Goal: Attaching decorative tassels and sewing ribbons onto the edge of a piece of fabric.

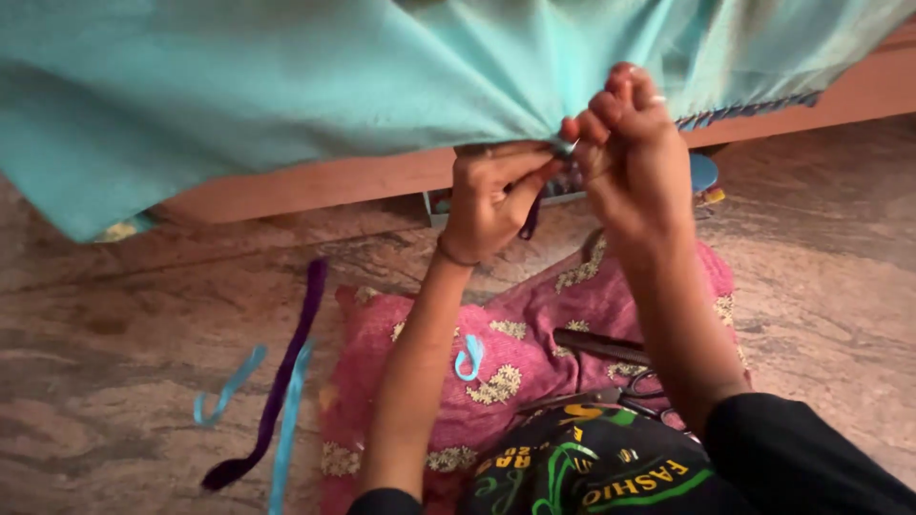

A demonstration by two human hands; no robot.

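Black printed garment (582, 467) nearest the lens, dark sleeve (811, 458) at lower right, bare forearms reaching up from it. Left hand (491, 205) pinched shut on the hem of the turquoise cloth (286, 86), thumb and forefinger pressed together, dark purple thread or strip (530, 221) dangling just below the grip. Right hand (625, 133) curled tight on the same hem just beside, fingers bunched closed, pale ring on one; whether a needle or thread sits inside that fist, cannot tell. Hem edge between both hands, cloth gathered into radiating folds at that spot, small dark stitched tassels (744, 112) running along the edge to the right. For clean edge work, judged best: keep hem taut between both pinches, hands close together, pull gentle so the thin fabric does not pucker. Cloth smooth, light, slightly sheeny, draped over a brown wooden edge (315, 186). Below: pink cushion (515, 353), nubby, with cream floral patches; small light-blue loop (468, 358) on it; black-handled scissors (625, 386) near the right forearm. Long purple ribbon (281, 386) and two light-blue ribbons (286, 429) flat on mottled stone floor (114, 362) to the left.
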